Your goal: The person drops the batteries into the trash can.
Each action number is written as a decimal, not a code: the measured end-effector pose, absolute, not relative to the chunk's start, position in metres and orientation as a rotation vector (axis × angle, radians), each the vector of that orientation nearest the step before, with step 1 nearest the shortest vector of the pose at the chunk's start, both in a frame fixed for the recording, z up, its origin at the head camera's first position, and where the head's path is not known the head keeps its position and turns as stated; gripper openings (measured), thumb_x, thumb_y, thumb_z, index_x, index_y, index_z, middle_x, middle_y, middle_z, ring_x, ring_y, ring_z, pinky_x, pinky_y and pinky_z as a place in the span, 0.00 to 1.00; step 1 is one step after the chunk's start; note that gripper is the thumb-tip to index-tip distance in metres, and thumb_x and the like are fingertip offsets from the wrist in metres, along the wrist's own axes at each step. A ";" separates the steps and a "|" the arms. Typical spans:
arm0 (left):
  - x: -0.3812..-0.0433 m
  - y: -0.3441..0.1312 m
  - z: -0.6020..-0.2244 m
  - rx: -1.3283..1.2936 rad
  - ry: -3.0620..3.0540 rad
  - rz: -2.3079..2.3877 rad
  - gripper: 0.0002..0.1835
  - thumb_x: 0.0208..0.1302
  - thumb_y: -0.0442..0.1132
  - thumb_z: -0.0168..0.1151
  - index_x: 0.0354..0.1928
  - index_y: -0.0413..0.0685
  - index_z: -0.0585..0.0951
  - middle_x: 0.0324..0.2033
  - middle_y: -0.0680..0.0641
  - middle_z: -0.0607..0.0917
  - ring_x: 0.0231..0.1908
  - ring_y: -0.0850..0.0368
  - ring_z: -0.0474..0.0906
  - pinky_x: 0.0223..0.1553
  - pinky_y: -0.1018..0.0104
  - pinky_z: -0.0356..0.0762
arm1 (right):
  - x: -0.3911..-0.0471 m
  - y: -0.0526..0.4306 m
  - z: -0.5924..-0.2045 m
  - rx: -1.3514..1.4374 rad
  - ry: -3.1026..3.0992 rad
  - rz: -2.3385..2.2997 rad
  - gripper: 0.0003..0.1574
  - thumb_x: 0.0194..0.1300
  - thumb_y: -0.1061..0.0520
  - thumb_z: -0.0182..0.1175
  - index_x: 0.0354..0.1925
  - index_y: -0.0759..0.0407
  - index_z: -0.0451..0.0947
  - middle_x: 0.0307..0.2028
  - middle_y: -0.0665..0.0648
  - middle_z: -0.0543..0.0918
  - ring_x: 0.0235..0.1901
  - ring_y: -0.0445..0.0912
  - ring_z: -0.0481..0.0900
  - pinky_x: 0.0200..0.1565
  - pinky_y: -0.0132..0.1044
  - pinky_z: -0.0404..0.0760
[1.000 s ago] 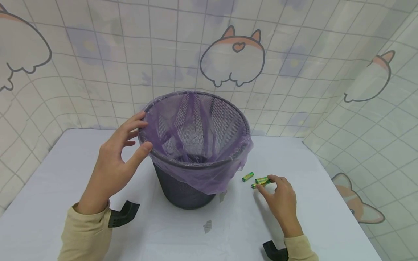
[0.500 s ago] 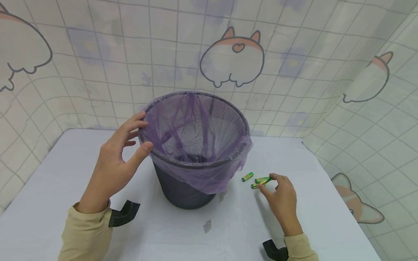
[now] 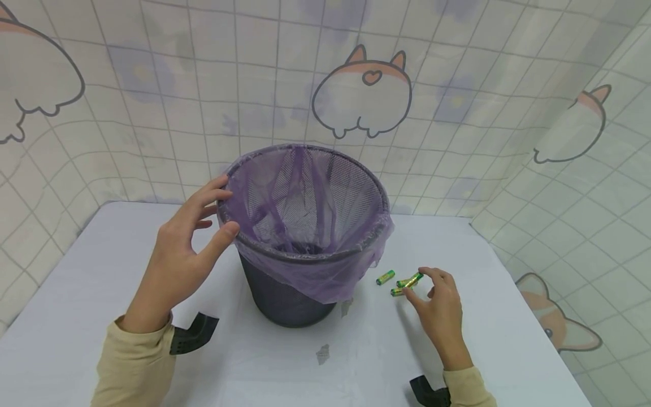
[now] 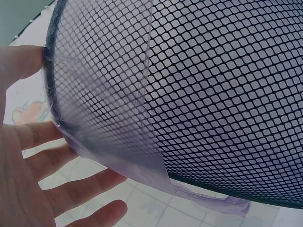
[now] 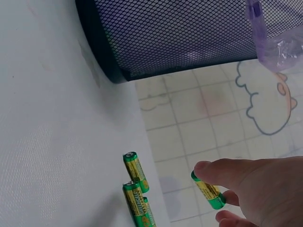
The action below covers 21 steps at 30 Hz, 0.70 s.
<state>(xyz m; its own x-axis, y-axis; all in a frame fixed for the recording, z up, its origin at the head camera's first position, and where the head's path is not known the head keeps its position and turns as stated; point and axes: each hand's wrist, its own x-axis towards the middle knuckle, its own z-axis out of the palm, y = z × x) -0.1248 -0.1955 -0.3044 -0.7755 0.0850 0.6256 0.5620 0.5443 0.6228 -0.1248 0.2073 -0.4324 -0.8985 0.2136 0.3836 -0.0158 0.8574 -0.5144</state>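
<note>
There are four green and yellow batteries. The right hand (image 3: pixel 440 311) pinches one battery (image 5: pixel 207 194) between its thumb and finger. The other three lie on the white tabletop (image 3: pixel 376 362), to the right of the bin: one lone battery (image 3: pixel 385 277) and two close together.

One black mesh bin (image 3: pixel 277 299) stands up, with one purple bag (image 3: pixel 330 280) folded over its rim. The left hand (image 3: pixel 178 254) has its fingers spread, touching the left side of the rim.

From the head, the held battery seems to cross the close pair, but the right wrist view shows a gap between them. The left wrist view shows the little finger sticking out past the rim.

A strip of tabletop lies between the bin and the lone battery. The tabletop's right edge is well apart from the right hand.
</note>
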 end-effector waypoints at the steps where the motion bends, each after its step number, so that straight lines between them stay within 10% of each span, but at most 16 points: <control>1: -0.125 -0.196 -0.304 -0.520 -2.248 -1.174 0.25 0.64 0.37 0.61 0.64 0.53 0.73 0.69 0.58 0.69 0.57 0.47 0.78 0.50 0.77 0.72 | -0.125 0.207 -0.432 -0.144 -2.593 0.726 0.33 0.49 0.57 0.75 0.55 0.60 0.77 0.51 0.63 0.78 0.29 0.45 0.68 0.25 0.31 0.62; 21: -0.124 -0.195 -0.304 -0.516 -2.256 -1.172 0.25 0.65 0.37 0.60 0.64 0.53 0.72 0.69 0.58 0.69 0.57 0.46 0.78 0.50 0.80 0.70 | -0.124 0.204 -0.428 -0.090 -2.521 0.723 0.35 0.49 0.58 0.75 0.56 0.61 0.76 0.44 0.59 0.83 0.23 0.38 0.64 0.25 0.30 0.61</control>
